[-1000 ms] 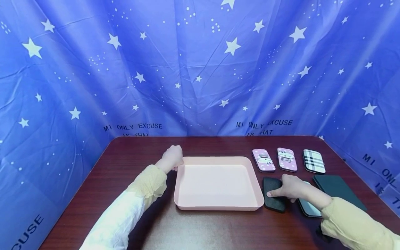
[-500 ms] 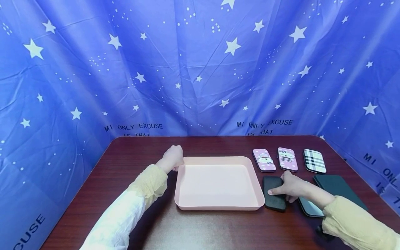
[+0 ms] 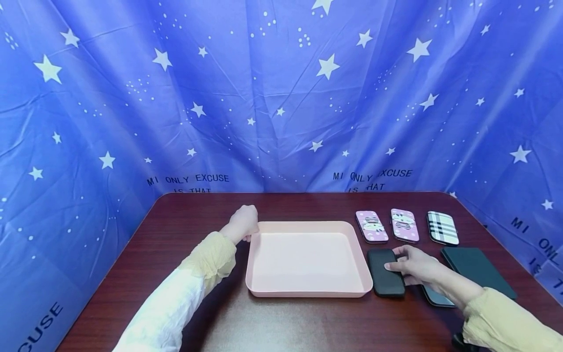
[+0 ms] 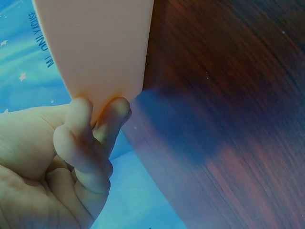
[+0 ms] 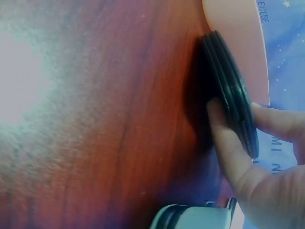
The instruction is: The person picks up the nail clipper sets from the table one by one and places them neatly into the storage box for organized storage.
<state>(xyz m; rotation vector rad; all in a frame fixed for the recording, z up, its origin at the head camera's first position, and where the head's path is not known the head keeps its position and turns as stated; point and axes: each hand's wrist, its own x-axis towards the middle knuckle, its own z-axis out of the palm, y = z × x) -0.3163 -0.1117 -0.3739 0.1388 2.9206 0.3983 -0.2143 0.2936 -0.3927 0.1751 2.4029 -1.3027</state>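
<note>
In the head view, a shallow pink tray lies mid-table. My left hand grips its far left corner; in the left wrist view, curled fingers press against the tray wall. Just right of the tray is a flat, rounded black case. My right hand pinches this case along its right side, thumb on top. The right wrist view has the case edge-on between thumb and finger, tilted and partly off the wood, with a shadow under it.
Behind the right hand lie two pink patterned cases and a plaid case. A dark green flat case is farther right. A pale case sits partly under the right forearm. A starry blue curtain surrounds the table.
My right hand has shifted slightly right, its thumb now nearer the black case's right edge. The case has turned and tilted a little. The left hand and tray stay put.
</note>
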